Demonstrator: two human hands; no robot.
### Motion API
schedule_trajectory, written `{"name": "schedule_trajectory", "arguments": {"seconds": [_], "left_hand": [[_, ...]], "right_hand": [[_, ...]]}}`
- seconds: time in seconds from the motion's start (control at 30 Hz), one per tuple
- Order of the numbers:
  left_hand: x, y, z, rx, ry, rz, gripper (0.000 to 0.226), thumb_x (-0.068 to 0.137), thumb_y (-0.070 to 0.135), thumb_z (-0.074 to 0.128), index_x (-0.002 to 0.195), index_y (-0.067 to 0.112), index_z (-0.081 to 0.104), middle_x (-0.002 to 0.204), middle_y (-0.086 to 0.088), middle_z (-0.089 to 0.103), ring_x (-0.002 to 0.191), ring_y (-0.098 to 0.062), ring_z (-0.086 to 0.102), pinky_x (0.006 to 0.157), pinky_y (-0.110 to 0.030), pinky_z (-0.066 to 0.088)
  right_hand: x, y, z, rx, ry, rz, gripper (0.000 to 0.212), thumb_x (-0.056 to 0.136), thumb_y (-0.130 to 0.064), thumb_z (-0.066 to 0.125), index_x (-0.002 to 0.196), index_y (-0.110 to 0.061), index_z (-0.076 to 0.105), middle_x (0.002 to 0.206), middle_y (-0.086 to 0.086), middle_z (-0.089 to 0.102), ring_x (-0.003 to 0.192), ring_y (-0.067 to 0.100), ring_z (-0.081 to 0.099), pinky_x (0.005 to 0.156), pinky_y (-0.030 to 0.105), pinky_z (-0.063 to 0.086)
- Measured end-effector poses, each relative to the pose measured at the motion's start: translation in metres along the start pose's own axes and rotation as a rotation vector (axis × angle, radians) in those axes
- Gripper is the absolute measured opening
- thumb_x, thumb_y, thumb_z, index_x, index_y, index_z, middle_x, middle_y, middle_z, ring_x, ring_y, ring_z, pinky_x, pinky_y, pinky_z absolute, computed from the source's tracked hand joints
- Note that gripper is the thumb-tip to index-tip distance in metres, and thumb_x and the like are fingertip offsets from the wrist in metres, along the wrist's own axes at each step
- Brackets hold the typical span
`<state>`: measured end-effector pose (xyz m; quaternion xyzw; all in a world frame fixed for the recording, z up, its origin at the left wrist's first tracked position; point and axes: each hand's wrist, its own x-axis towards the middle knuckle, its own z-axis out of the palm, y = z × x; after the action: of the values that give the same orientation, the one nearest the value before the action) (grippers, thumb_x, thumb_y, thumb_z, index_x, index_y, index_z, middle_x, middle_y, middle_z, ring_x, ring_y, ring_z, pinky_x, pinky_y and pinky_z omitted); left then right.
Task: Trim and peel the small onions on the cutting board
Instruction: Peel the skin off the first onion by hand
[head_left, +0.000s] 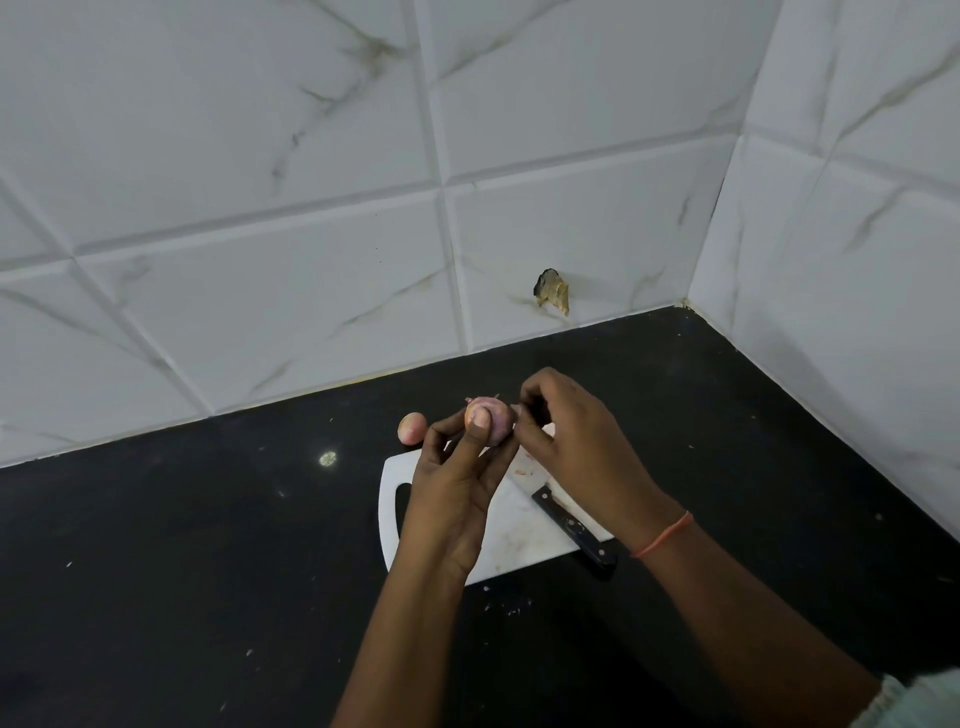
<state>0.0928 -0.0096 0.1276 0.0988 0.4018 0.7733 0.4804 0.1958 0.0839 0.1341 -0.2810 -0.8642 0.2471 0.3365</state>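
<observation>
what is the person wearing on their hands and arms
Both hands are bare, with no gloves or rings visible. The right hand has a thin orange-pink thread band around the wrist. At the bottom right corner a pale, light-coloured sleeve edge shows on the right arm. The left hand and its forearm show nothing worn.

No text, label, brand, number or sign can be read anywhere in the view; the white marble-veined wall tiles (311, 208) carry only grey veining; the black stone countertop (156, 571) shows only pale specks; the white plastic cutting board (519, 545) is unmarked on its visible face; the black riveted knife handle (574, 530) bears no legible stamp.
</observation>
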Motion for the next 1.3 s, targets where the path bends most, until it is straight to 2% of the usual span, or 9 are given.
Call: {"name": "schedule_trajectory", "arguments": {"seconds": [0.17, 0.27, 0.33, 0.43, 0.53, 0.63, 0.8, 1.1, 1.3], "left_hand": [[-0.001, 0.002, 0.0, 0.008, 0.024, -0.024, 0.036, 0.082, 0.026, 0.069, 0.112, 0.007, 0.063, 0.12, -0.015, 0.071, 0.103, -0.03, 0.072, 0.083, -0.031, 0.061], [0.002, 0.001, -0.003, 0.044, 0.053, -0.013, 0.018, 0.084, 0.021, 0.07, 0.1, 0.012, 0.069, 0.126, -0.014, 0.068, 0.11, -0.032, 0.07, 0.089, -0.035, 0.058], [0.003, 0.0, -0.003, 0.032, 0.064, -0.012, 0.005, 0.087, 0.015, 0.069, 0.086, 0.017, 0.073, 0.123, -0.013, 0.07, 0.111, -0.034, 0.069, 0.093, -0.038, 0.056], [0.005, -0.001, -0.005, 0.046, 0.061, -0.003, 0.008, 0.086, 0.015, 0.069, 0.093, 0.015, 0.07, 0.112, -0.011, 0.074, 0.112, -0.034, 0.068, 0.094, -0.038, 0.056], [0.006, -0.001, -0.006, 0.043, 0.033, 0.021, 0.022, 0.084, 0.016, 0.07, 0.106, 0.013, 0.066, 0.107, -0.007, 0.074, 0.112, -0.029, 0.069, 0.096, -0.038, 0.054], [0.005, 0.0, -0.006, 0.045, 0.027, 0.046, 0.029, 0.081, 0.015, 0.07, 0.11, 0.012, 0.067, 0.108, -0.006, 0.074, 0.102, -0.019, 0.072, 0.089, -0.031, 0.058], [0.004, -0.001, -0.006, 0.059, 0.035, 0.06, 0.027, 0.077, 0.014, 0.072, 0.104, 0.013, 0.067, 0.107, -0.007, 0.073, 0.095, -0.019, 0.073, 0.098, -0.041, 0.051], [0.0, 0.0, -0.002, 0.06, 0.032, 0.054, 0.021, 0.09, 0.007, 0.065, 0.111, 0.008, 0.062, 0.115, -0.013, 0.073, 0.109, -0.027, 0.07, 0.105, -0.042, 0.049], [-0.002, 0.003, -0.001, -0.016, 0.044, 0.014, 0.028, 0.093, 0.007, 0.061, 0.121, 0.007, 0.06, 0.118, -0.017, 0.072, 0.114, -0.032, 0.068, 0.098, -0.041, 0.054]], "right_hand": [[-0.004, 0.008, -0.001, 0.099, 0.103, 0.108, 0.011, 0.097, -0.02, 0.057, 0.086, -0.019, 0.056, 0.074, -0.007, 0.057, 0.067, 0.004, 0.056, 0.058, 0.014, 0.04], [-0.007, 0.002, 0.0, 0.185, 0.226, 0.103, 0.009, 0.089, -0.007, 0.063, 0.091, -0.016, 0.06, 0.086, -0.004, 0.063, 0.081, 0.004, 0.062, 0.07, 0.016, 0.052], [-0.007, -0.001, 0.001, 0.184, 0.277, -0.001, 0.011, 0.09, -0.01, 0.052, 0.089, -0.011, 0.063, 0.091, -0.001, 0.065, 0.088, 0.009, 0.062, 0.077, 0.018, 0.052], [-0.007, -0.004, 0.002, 0.268, 0.143, 0.001, 0.024, 0.099, -0.024, 0.044, 0.102, -0.014, 0.065, 0.101, -0.003, 0.065, 0.097, 0.008, 0.061, 0.081, 0.019, 0.051], [-0.007, -0.007, 0.004, 0.333, 0.046, -0.003, 0.026, 0.094, -0.028, 0.061, 0.117, -0.015, 0.063, 0.109, -0.007, 0.064, 0.1, 0.004, 0.061, 0.08, 0.013, 0.05], [-0.007, -0.005, 0.007, 0.295, 0.09, -0.084, 0.02, 0.09, -0.016, 0.068, 0.11, -0.012, 0.068, 0.104, -0.003, 0.065, 0.096, 0.006, 0.062, 0.079, 0.012, 0.049], [-0.004, 0.002, 0.007, 0.195, 0.091, -0.131, 0.008, 0.09, -0.012, 0.067, 0.099, -0.013, 0.067, 0.099, -0.006, 0.063, 0.092, 0.005, 0.06, 0.077, 0.014, 0.05], [-0.01, 0.0, 0.013, 0.188, 0.079, 0.089, 0.007, 0.097, -0.024, 0.054, 0.103, -0.021, 0.053, 0.095, -0.011, 0.057, 0.088, 0.001, 0.058, 0.073, 0.009, 0.047], [-0.007, 0.001, 0.003, 0.24, 0.244, 0.141, 0.018, 0.088, 0.004, 0.057, 0.086, -0.012, 0.063, 0.087, -0.002, 0.064, 0.084, 0.006, 0.061, 0.074, 0.011, 0.049]]}}
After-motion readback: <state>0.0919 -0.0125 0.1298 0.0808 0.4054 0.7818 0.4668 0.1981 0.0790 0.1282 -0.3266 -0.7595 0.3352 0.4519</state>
